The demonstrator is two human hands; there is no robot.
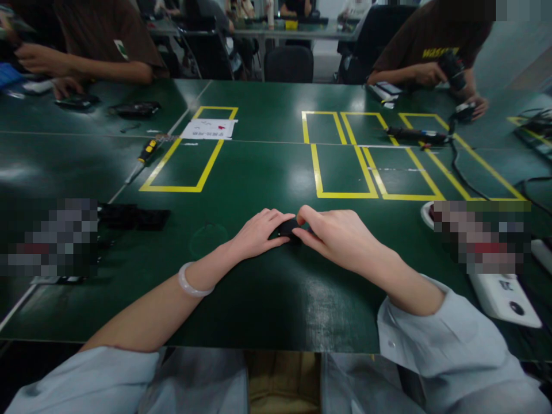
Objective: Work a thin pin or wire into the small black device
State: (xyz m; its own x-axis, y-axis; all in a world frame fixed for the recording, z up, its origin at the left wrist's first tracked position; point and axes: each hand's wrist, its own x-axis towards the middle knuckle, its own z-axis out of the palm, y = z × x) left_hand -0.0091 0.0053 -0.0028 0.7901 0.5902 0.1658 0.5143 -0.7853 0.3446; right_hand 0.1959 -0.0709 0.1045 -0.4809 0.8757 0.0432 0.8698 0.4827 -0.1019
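**Small black part (285, 228) pinched at both ends**

The left hand (261, 233) grips its left end between thumb and fingers, the right hand (338, 234) its right, over the green surface (259, 310). Beyond the part, leftward, a paper sheet (207, 129) crosses a yellow outline (172, 188) near a yellow-and-black tool (149, 151); rightward lies a white object (500, 299), partly blurred.

The head-worn camera looks forward and down from the near side of the surface (259, 167), close over the left hand (259, 233) and right hand (340, 236), its view reaching far black chairs (288, 64).
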